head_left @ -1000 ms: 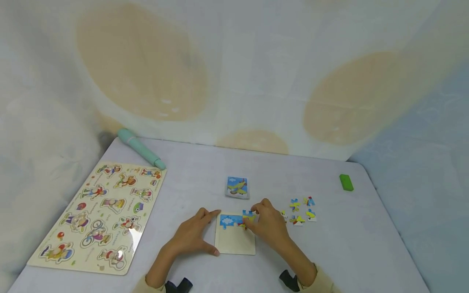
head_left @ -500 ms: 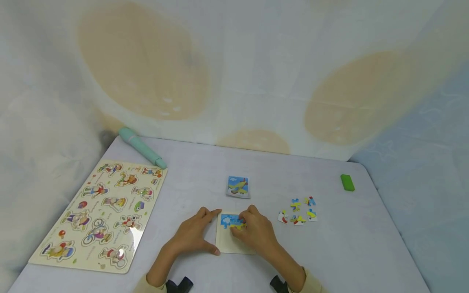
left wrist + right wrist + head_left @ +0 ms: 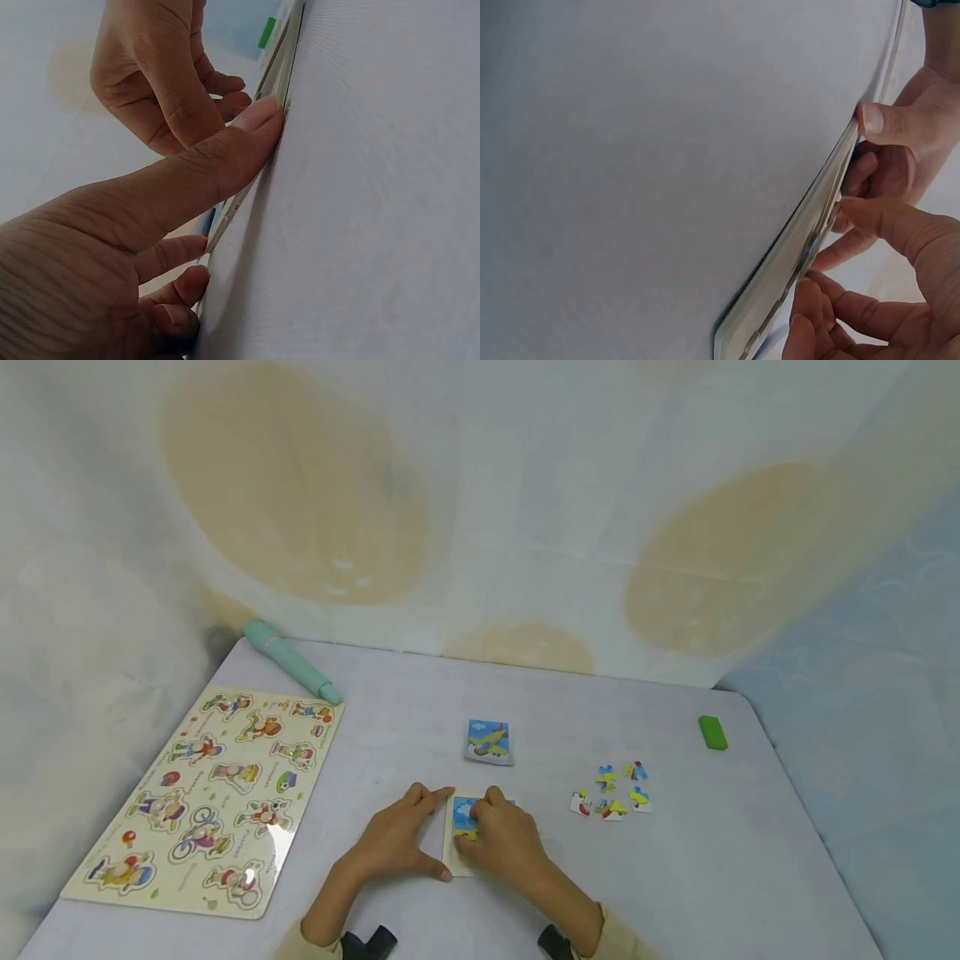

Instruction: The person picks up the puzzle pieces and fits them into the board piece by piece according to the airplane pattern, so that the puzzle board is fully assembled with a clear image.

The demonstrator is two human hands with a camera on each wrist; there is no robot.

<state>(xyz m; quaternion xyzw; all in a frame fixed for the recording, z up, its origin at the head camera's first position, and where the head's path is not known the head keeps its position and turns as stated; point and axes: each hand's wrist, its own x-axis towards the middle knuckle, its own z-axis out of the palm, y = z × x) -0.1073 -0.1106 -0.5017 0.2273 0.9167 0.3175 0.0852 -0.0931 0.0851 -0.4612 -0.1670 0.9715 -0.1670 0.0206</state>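
A small cream puzzle board [image 3: 448, 862] lies on the table, with blue-and-yellow jigsaw pieces [image 3: 462, 810] along its upper part. My left hand [image 3: 397, 835] grips the board's left side, thumb at the near corner and index finger at the far corner. In the left wrist view its thumb [image 3: 259, 124] rests right at the board's edge. Over the board, my right hand [image 3: 510, 842] has thumb and bent fingers on the jigsaw pieces, hiding much of them. From the right wrist view, the right thumb [image 3: 862, 214] and fingertips stand at the edge of the raised layer of pieces.
Several loose jigsaw pieces [image 3: 611, 789] lie to the right. Behind the board is an airplane picture [image 3: 488, 742]. A large figure puzzle [image 3: 202, 802] lies left, with a mint-green stick-shaped object [image 3: 292, 662] at its far corner. A green block [image 3: 712, 732] sits far right.
My right hand has moved left across the board, from its upper right corner to over the jigsaw pieces on the left. The left hand has stayed at the board's left side.
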